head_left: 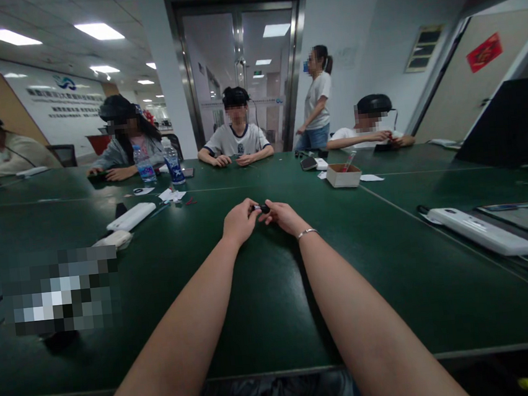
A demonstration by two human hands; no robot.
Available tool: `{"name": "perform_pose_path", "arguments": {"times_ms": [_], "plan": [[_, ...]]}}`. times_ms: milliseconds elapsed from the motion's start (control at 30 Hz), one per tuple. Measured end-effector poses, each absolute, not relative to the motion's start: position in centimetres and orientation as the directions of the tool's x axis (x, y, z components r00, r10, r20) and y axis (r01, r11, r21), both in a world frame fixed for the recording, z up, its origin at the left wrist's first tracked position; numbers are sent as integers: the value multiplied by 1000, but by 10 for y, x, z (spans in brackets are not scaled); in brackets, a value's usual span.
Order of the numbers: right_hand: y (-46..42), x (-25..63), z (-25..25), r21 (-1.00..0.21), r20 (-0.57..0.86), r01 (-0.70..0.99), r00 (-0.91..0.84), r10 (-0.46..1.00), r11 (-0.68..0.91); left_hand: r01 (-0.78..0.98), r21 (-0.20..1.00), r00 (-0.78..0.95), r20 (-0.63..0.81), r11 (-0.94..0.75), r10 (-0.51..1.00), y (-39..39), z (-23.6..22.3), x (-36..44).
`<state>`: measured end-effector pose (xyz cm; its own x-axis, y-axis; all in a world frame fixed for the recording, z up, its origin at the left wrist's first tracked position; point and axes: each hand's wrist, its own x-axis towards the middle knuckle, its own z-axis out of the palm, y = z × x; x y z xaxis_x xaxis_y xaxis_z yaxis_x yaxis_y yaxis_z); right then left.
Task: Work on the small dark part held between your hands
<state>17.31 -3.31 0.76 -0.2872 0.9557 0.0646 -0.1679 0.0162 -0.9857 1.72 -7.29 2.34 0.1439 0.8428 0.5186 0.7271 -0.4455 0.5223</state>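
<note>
- A person's two bare hands meet over a long dark green table point(276, 321), seen from the wearer's head; both forearms reach forward from the lower edge.
- Between the fingertips is a small black object point(264, 209) with a shiny part toward the left, held just above the table, near the middle of the view; it is too small to identify.
- The left hand point(239, 221) pinches the object's left end between thumb and fingers.
- The right hand point(286, 217) pinches its black right end; a silver bracelet point(307, 233) circles that wrist.
- To the left lie a long white device point(131, 217) and, nearer, a blurred-out patch.
- Beyond them stand two plastic bottles, one clear point(144, 164) and one with a blue label point(173, 163), near scraps of white paper point(172, 195).
- Right of centre, a small open box point(344, 178) sits near the far side; another white device point(484, 231) lies farther right.
- Across the table, four people sit wearing dark headgear; a fifth stands beside a glass door point(213, 59).
</note>
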Motion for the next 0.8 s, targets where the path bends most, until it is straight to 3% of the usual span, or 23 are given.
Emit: {"name": "perform_pose_path", "arguments": {"times_ms": [167,333,600,800], "plan": [[-34,173,7,-983,79,-183,-323,943,19,788,474,118,508,-392,853,-77,27,17],[-33,173,6,-970,105,-241,-327,939,24,797,511,60,463,-321,884,-72,23,14],[-29,177,0,-978,120,-201,-326,938,55,488,816,141,277,-310,951,-43,-4,3],[-28,179,1,-978,123,-200,-358,926,53,370,892,202,195,-259,960,-33,-9,1]]}}
